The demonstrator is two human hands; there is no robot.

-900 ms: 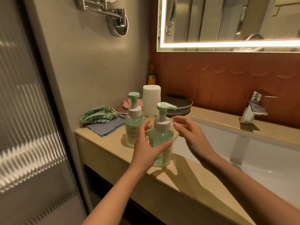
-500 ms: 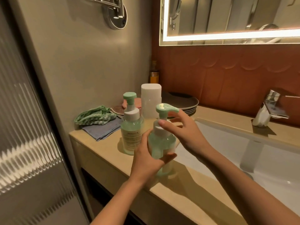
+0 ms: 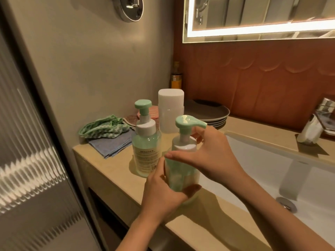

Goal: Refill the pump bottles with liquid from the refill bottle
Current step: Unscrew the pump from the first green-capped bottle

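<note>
Green-tinted plastic is filling my view: the left hand (image 3: 163, 194) is wrapping fingers and thumb round the lower body of the near pump bottle (image 3: 181, 171). The right hand (image 3: 213, 156) is curling round its white collar just above that hold, under the pump head. Just beyond the grip the second pump bottle (image 3: 145, 147) is standing upright on the counter (image 3: 108, 169), the white refill bottle (image 3: 170, 113) sitting farther back behind it.

Bottle label (image 3: 145, 156) text too blurred
</note>
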